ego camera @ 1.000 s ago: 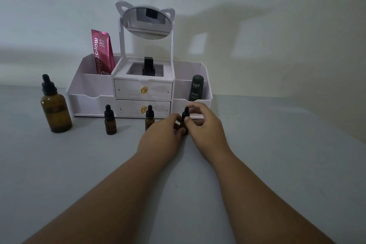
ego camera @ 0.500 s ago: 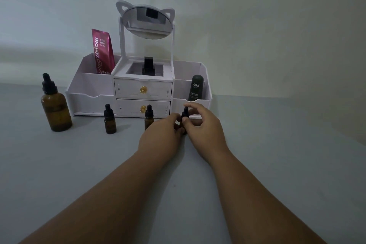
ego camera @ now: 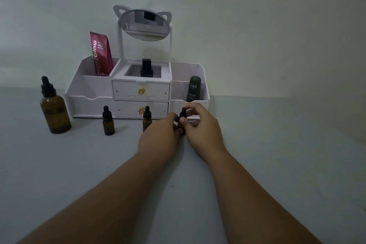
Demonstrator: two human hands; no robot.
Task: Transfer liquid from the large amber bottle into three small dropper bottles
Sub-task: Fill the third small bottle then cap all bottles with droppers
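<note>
The large amber bottle [ego camera: 55,112] with a black dropper cap stands at the left of the table. Two small amber dropper bottles stand in front of the organiser, one at the left [ego camera: 108,121] and one in the middle [ego camera: 147,118], both capped. The right small bottle [ego camera: 182,116] is mostly hidden between my hands. My left hand [ego camera: 158,134] grips its body from the left. My right hand [ego camera: 200,128] pinches its black dropper cap from the right.
A white organiser [ego camera: 89,103] with two drawers and a cat-ear mirror [ego camera: 145,25] stands against the wall. It holds a pink tube [ego camera: 100,54], a small black bottle [ego camera: 146,68] and a dark Kahf bottle [ego camera: 194,89]. Grey table surface spreads around my arms.
Both hands stay on the right small bottle. My right fingers have shifted slightly on its cap. Nothing else has moved.
</note>
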